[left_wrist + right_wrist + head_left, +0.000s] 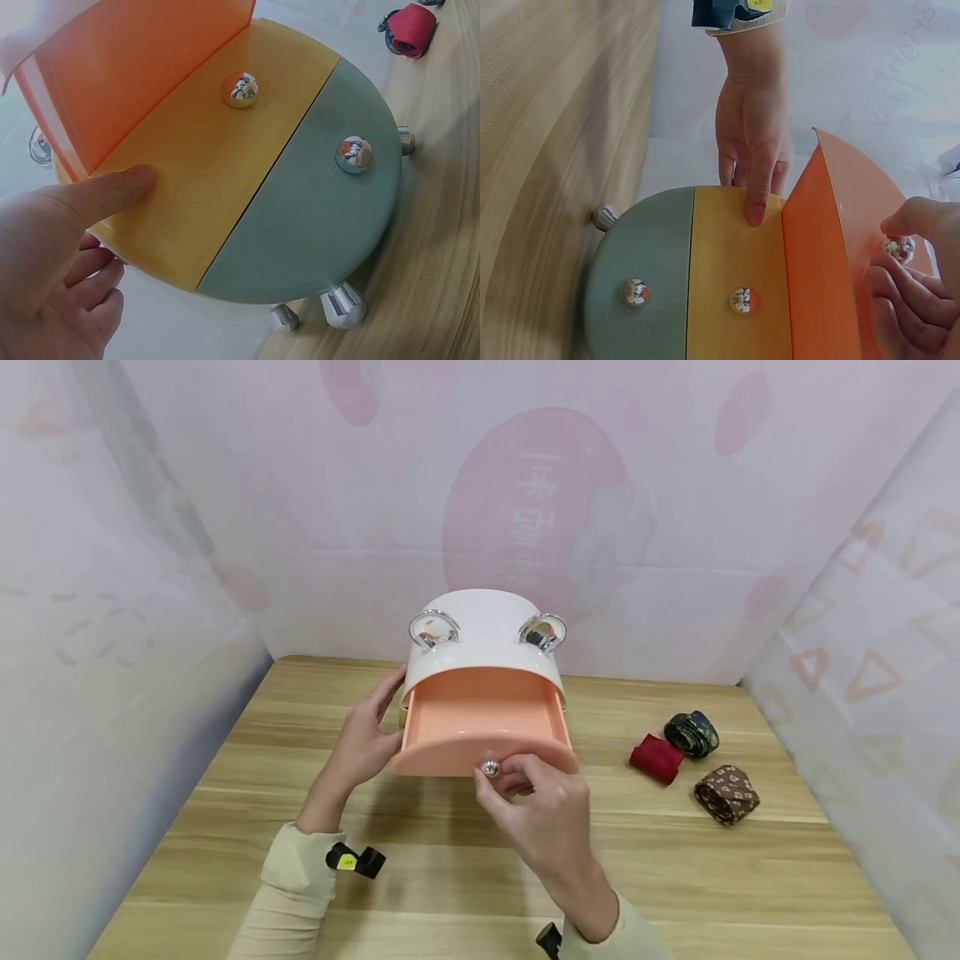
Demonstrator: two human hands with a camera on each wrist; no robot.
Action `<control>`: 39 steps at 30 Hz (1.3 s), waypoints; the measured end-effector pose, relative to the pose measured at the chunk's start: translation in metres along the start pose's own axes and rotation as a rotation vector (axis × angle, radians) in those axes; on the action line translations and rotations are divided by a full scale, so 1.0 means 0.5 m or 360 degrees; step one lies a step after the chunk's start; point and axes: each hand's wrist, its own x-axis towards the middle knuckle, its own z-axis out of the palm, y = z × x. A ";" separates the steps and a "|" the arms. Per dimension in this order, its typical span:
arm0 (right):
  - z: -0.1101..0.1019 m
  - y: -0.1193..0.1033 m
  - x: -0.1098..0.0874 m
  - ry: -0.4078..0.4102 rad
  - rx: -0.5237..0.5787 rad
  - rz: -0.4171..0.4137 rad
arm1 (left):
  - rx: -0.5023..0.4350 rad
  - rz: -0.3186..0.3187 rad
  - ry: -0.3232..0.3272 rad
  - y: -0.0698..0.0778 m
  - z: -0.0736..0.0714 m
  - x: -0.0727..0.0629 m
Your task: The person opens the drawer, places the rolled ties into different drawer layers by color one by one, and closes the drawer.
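Observation:
A small rounded drawer cabinet [487, 627] with a white shell and two silver ear-like loops stands on the table. Its orange top drawer [480, 753] is pulled out. The yellow drawer [202, 157] and the green drawer [307, 195] below are closed, each with a silver ball knob. My right hand [551, 806] pinches the top drawer's silver knob [490, 768] between thumb and fingers. On the cabinet's left side rests my left hand [363, 739], its thumb [124, 191] laid on the yellow drawer front and its fingers along the side wall.
To the right of the cabinet lie three rolled neckties: a red one [657, 759], a dark green patterned one [692, 734] and a brown patterned one [727, 795]. The wooden table [450, 877] ends at printed cloth walls [337, 510] behind and on both sides.

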 end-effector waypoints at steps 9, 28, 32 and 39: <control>-0.003 0.001 -0.007 -0.0050 -0.0122 -0.0057 | 0.0015 0.0041 -0.0008 -0.002 0.001 -0.001; -0.097 0.046 -0.028 -0.0293 -0.0126 -0.0275 | -0.0008 0.0060 0.0008 -0.001 0.002 -0.003; -0.146 0.070 -0.041 -0.0350 -0.0169 -0.0269 | -0.0013 0.0080 0.0013 -0.003 0.002 -0.002; -0.224 0.129 -0.057 -0.0401 -0.0294 -0.0268 | -0.0005 0.0081 0.0011 -0.004 -0.001 -0.001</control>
